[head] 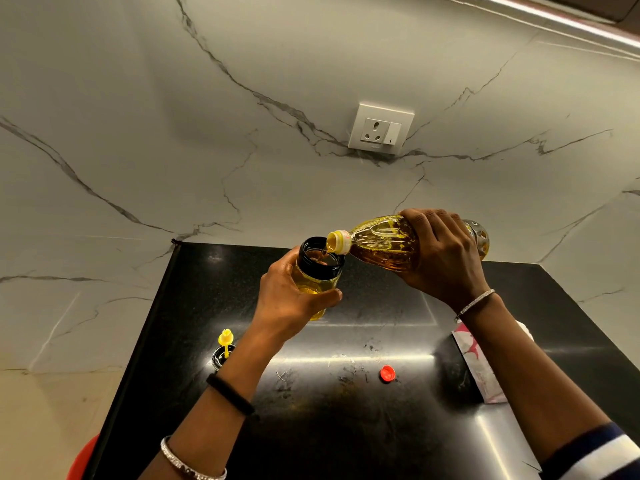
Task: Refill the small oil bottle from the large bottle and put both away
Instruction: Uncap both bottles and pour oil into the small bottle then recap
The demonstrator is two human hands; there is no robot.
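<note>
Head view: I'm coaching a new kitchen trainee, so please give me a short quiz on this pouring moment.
1. True or false: the red cap lies on the black counter.
2. Which hand tilts the large bottle over the small bottle? A left, B right.
3. Fill in: the yellow-nozzled lid stands on the person's ____ side.
Key: 1 true; 2 B, the right hand; 3 left.

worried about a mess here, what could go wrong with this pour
1. The mouth of the large bottle sits at the rim of the small bottle, so oil could run down the outside onto the counter.
2. The small bottle is held only by the left hand; a slip of the right hand might knock it.
</note>
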